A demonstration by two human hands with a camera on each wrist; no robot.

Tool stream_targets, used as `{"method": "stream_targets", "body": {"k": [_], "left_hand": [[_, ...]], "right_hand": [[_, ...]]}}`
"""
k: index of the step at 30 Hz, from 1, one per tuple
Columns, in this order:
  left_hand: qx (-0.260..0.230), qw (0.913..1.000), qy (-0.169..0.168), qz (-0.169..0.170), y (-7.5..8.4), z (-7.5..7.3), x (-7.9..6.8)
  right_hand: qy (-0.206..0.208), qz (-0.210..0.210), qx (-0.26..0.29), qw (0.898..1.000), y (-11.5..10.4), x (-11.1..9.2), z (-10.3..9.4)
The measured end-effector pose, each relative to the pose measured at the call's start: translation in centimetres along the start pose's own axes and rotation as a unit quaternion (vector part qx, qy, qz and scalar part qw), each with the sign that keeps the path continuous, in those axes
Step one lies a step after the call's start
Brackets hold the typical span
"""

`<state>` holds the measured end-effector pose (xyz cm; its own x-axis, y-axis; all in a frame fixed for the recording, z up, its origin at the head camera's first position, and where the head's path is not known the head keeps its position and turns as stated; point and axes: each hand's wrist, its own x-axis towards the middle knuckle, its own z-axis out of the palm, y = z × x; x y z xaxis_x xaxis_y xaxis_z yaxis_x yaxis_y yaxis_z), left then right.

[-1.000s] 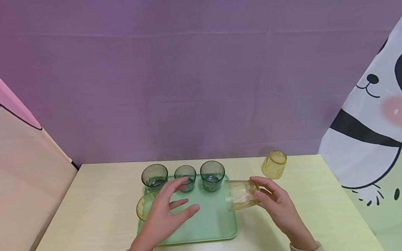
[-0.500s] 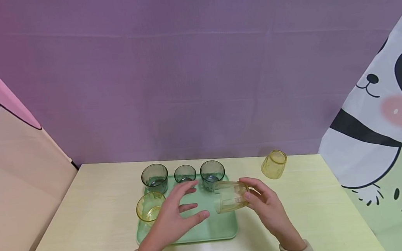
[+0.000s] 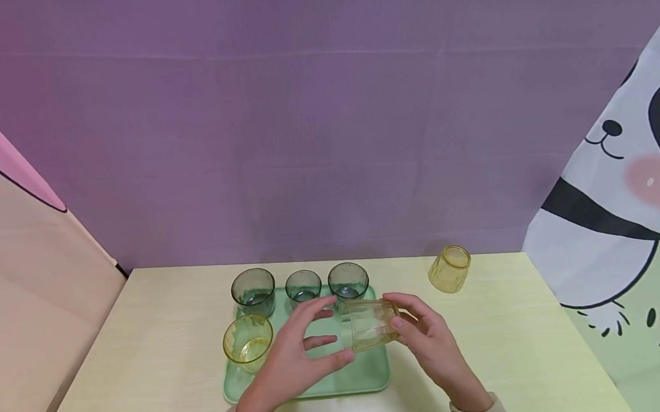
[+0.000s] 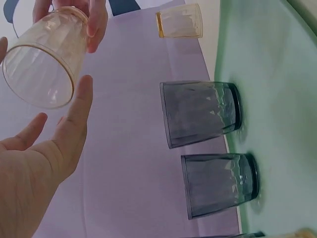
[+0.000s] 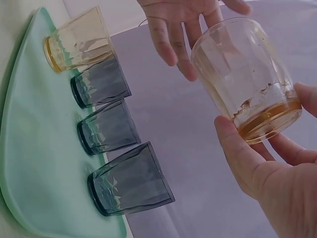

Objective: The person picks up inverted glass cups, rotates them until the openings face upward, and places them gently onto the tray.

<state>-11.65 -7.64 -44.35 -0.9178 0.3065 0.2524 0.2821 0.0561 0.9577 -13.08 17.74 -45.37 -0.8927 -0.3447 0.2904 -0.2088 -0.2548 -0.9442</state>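
My right hand [image 3: 432, 346] grips a clear yellow drinking glass [image 3: 368, 326] by its base. The glass is tipped on its side above the green tray [image 3: 348, 383], its mouth towards my left hand [image 3: 294, 355]. The left fingers are spread in front of the rim; in the left wrist view a fingertip [image 4: 85, 84] is right beside it, and I cannot tell whether it touches. A second yellow glass [image 3: 248, 344] stands upright at the tray's left. Along the tray's back stand three smoky grey glasses, left [image 3: 254, 292], middle [image 3: 303, 286] and right [image 3: 348, 281].
A third yellow glass [image 3: 450, 270] stands upside down on the pale wooden table [image 3: 516, 320], right of the tray. A purple cloth [image 3: 325, 136] hangs behind the table. Printed cloths flank it, one with a panda [image 3: 612, 212].
My right hand has carried the yellow glass leftwards over the tray. My left hand has moved right towards its rim, uncovering more of the yellow glass on the tray.
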Motion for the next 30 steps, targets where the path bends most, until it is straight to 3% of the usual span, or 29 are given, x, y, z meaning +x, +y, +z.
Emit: {"method": "stream_targets", "body": {"k": [13, 19, 30], "left_hand": [[-0.013, 0.9998, 0.0, 0.014, 0.02, 0.24, 0.16], [-0.012, 0.9999, 0.002, 0.005, 0.13, 0.16, 0.05], [0.004, 0.9999, 0.007, 0.01, 0.29, -0.41, -0.14]], "right_hand": [[-0.012, 0.002, 0.008, 1.0, 0.36, 0.24, 0.43], [-0.026, -0.004, 0.01, 1.0, 0.39, 0.34, 0.48], [-0.006, 0.008, -0.07, 0.997, 0.4, 0.26, 0.17]]}}
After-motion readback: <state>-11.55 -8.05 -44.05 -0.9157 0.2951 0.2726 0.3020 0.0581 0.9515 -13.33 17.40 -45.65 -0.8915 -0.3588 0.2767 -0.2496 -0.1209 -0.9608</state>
